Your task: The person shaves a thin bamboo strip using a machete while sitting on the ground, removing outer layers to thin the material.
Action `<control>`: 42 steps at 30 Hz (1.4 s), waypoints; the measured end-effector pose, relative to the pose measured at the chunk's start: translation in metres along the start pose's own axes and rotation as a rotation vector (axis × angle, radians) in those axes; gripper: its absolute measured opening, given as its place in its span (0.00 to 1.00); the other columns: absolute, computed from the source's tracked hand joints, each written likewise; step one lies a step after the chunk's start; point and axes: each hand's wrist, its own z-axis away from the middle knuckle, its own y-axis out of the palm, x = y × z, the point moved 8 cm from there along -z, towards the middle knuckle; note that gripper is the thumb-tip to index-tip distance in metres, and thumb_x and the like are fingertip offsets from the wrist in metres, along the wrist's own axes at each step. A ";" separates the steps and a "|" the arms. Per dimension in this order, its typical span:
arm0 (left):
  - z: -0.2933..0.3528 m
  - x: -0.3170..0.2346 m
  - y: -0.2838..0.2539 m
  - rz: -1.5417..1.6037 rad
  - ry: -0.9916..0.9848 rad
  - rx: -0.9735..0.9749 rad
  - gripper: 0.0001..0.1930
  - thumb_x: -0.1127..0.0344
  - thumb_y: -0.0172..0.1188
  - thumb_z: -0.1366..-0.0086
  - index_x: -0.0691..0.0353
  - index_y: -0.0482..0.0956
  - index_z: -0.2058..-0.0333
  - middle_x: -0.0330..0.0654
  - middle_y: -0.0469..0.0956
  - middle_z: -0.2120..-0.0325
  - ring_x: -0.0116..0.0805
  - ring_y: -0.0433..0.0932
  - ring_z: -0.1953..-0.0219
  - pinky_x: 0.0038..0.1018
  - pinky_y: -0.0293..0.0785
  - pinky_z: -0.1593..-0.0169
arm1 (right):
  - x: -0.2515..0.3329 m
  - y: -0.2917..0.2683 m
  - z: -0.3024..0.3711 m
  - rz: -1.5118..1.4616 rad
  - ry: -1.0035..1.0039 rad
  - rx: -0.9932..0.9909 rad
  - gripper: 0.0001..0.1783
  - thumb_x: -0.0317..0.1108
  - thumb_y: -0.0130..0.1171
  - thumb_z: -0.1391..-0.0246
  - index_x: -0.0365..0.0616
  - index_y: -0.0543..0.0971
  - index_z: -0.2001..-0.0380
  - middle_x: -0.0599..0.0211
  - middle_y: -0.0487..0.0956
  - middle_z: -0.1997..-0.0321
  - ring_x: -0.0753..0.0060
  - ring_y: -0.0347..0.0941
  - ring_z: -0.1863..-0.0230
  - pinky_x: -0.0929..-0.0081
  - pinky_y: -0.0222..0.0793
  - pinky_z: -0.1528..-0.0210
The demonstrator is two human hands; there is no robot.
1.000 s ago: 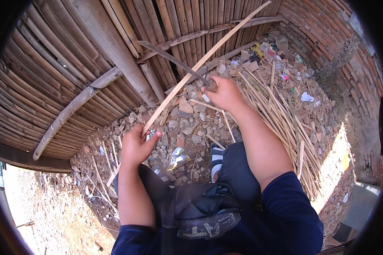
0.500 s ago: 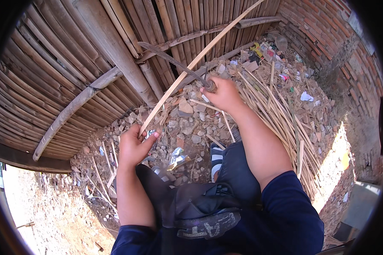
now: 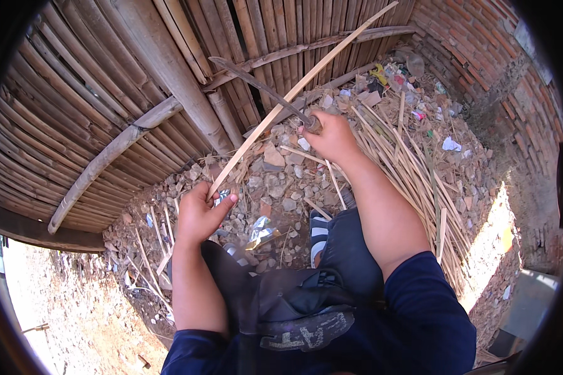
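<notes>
My left hand [image 3: 201, 214] is closed around the near end of a long, pale bamboo strip [image 3: 251, 140]. The strip slants away up to the right, its far end in front of the bamboo wall. In my right hand [image 3: 329, 134] is the handle of a sickle [image 3: 263, 86], a dark, narrow blade with a curved tip pointing up to the left. The blade crosses the strip about midway along its length and appears to touch it. My fingers wrap the short handle, so most of it is hidden.
To the right lies a pile of cut bamboo strips [image 3: 413, 181] on rubble. A bamboo wall [image 3: 62, 119] with a thick post [image 3: 169, 69] rises on the left and ahead. A brick wall [image 3: 469, 44] stands at the far right. Foil litter [image 3: 263, 232] lies between my feet.
The strip and the sickle have shifted very slightly to the right in view. Both hands keep their hold, and the blade still crosses the strip.
</notes>
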 end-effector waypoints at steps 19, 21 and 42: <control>0.001 -0.004 0.003 -0.013 0.018 -0.016 0.22 0.53 0.79 0.46 0.62 0.75 0.73 0.36 0.69 0.87 0.25 0.66 0.82 0.27 0.62 0.78 | -0.006 0.009 -0.001 -0.004 0.010 0.065 0.20 0.43 0.70 0.50 0.46 0.83 0.56 0.52 0.85 0.62 0.44 0.81 0.57 0.54 0.76 0.55; 0.002 -0.005 0.005 -0.038 0.019 -0.026 0.22 0.52 0.78 0.46 0.62 0.76 0.73 0.36 0.69 0.86 0.26 0.66 0.83 0.28 0.63 0.77 | 0.014 0.024 0.007 0.066 -0.090 0.126 0.18 0.42 0.70 0.51 0.46 0.83 0.59 0.52 0.84 0.64 0.44 0.81 0.58 0.52 0.76 0.56; 0.004 -0.005 0.003 -0.096 0.003 -0.057 0.23 0.51 0.78 0.47 0.64 0.78 0.72 0.38 0.69 0.88 0.29 0.67 0.84 0.30 0.64 0.77 | 0.049 0.046 0.018 0.177 -0.289 0.206 0.13 0.39 0.69 0.54 0.45 0.81 0.66 0.51 0.83 0.68 0.43 0.80 0.61 0.50 0.75 0.58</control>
